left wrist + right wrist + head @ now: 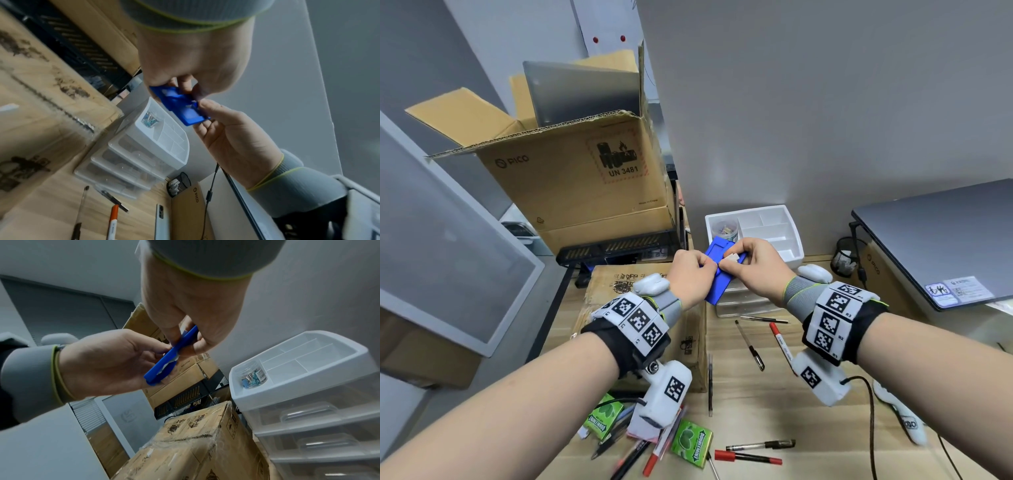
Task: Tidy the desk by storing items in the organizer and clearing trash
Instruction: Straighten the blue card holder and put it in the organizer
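A flat blue plastic card holder (717, 251) is held in the air just in front of the white desk organizer (756, 210). My left hand (700, 269) grips its left edge, thumb on top. My right hand (743, 257) grips its right side and pinches a small white piece (732, 258) against it. In the left wrist view the blue holder (180, 105) sits between both sets of fingers above the organizer (180, 155). The right wrist view shows the holder (170, 356) edge-on with white paper sticking out of it. One organizer (257, 395) compartment holds a clear jar of clips (254, 376).
Several pens and red markers (779, 337) lie on the wooden desk, with green gum packs (691, 443) near the front edge. Cardboard boxes (571, 178) stand at the left. A closed laptop (941, 246) and a black mesh cup (846, 257) are at the right.
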The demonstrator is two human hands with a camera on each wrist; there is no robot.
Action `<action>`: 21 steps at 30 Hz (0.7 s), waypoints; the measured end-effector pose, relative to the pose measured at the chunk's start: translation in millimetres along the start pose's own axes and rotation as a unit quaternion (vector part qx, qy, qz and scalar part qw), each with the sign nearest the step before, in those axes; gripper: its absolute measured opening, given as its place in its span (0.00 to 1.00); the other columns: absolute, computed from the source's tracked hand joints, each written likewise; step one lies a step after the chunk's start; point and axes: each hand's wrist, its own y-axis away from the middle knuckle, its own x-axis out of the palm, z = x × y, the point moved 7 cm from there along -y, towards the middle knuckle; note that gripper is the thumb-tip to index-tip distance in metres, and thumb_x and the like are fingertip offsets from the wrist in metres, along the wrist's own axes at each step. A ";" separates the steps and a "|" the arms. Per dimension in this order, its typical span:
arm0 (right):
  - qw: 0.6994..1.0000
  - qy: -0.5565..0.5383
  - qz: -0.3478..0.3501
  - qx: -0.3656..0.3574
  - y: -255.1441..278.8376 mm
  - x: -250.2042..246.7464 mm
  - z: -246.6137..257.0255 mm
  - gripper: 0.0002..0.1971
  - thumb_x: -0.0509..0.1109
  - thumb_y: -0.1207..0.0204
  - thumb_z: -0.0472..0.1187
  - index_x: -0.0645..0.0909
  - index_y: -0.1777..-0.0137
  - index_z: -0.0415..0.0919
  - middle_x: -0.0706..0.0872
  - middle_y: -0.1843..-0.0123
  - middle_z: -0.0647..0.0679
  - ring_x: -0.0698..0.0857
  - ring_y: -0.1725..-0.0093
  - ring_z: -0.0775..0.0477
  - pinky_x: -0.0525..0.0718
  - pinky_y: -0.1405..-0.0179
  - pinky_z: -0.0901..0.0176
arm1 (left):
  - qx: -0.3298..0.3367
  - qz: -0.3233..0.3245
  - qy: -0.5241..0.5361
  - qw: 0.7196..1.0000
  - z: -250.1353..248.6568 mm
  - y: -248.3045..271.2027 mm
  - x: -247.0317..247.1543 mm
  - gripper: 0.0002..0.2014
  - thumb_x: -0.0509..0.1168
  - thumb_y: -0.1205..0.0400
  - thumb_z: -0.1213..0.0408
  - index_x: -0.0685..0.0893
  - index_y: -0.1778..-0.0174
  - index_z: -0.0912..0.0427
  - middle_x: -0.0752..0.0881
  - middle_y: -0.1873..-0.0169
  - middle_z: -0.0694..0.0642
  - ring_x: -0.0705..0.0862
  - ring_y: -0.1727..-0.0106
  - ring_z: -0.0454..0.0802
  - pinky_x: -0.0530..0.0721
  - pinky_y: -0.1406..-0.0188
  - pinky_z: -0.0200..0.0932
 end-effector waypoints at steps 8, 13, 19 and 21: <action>0.998 -0.065 -0.017 -0.009 -1.9 -2.3 6.0 0.15 0.73 0.28 0.25 0.73 0.51 0.42 0.79 0.65 0.48 0.75 0.75 0.57 0.78 0.68 0.63 | -0.040 0.014 0.161 0.986 -3.9 8.3 1.6 0.13 0.62 0.17 0.71 0.76 0.70 0.63 0.75 0.68 0.61 0.71 0.66 0.54 0.69 0.68 0.42; 0.994 -0.109 0.013 -0.026 0.2 -0.7 11.0 0.16 0.73 0.26 0.26 0.71 0.49 0.43 0.82 0.62 0.37 0.79 0.65 0.45 0.82 0.60 0.51 | -0.029 0.015 0.176 0.984 -5.9 9.2 -2.9 0.11 0.63 0.16 0.69 0.81 0.65 0.65 0.79 0.67 0.59 0.75 0.67 0.51 0.73 0.68 0.40; 0.993 -0.118 0.016 -0.010 2.8 1.3 6.2 0.13 0.68 0.20 0.30 0.70 0.41 0.41 0.87 0.61 0.38 0.84 0.62 0.42 0.84 0.55 0.46 | 0.011 0.000 0.132 0.991 -5.9 14.4 -4.7 0.10 0.65 0.16 0.66 0.84 0.58 0.70 0.81 0.65 0.56 0.76 0.65 0.50 0.76 0.66 0.43; 0.991 -0.131 0.006 -0.003 3.7 -0.1 2.4 0.14 0.69 0.19 0.31 0.72 0.37 0.39 0.89 0.56 0.35 0.86 0.59 0.40 0.86 0.51 0.44 | 0.013 0.011 0.145 0.989 -4.9 14.8 -4.2 0.09 0.65 0.16 0.66 0.85 0.60 0.66 0.82 0.65 0.54 0.78 0.64 0.50 0.79 0.64 0.45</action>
